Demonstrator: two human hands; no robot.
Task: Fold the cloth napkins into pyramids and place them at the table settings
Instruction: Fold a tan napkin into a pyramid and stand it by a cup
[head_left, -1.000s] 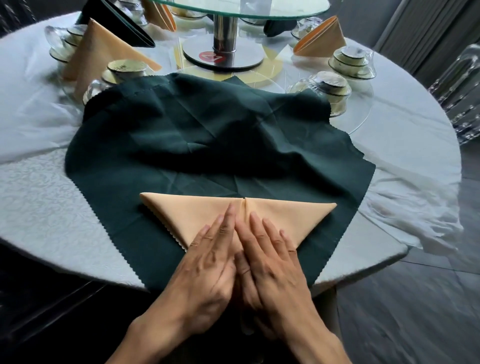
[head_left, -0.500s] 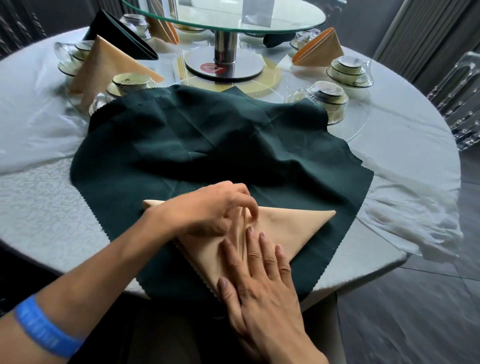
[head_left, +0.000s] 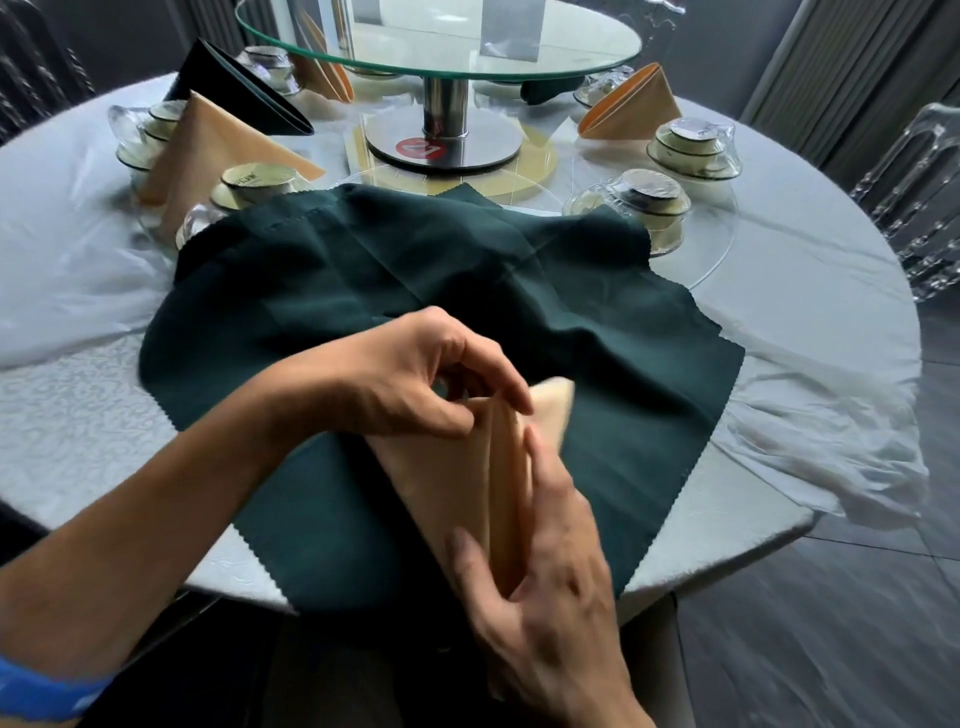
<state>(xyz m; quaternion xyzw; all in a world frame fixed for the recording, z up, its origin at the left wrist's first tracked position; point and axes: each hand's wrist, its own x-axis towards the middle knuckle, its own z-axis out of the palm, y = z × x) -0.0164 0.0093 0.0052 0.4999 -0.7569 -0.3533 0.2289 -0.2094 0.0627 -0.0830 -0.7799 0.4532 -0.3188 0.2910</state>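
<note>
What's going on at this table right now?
A person is folding a peach napkin on top of a dark green cloth spread over the table. The left hand pinches the fold near its top, and the right hand grips its lower part, raising it off the cloth. Folded napkins already stand beside stacked dishes around the glass turntable.

Left hand (head_left: 415, 379) pinches the peach napkin's (head_left: 447, 483) top fold; below that grip, right hand (head_left: 545, 582) clasps it over the green cloth (head_left: 363, 291).
</note>
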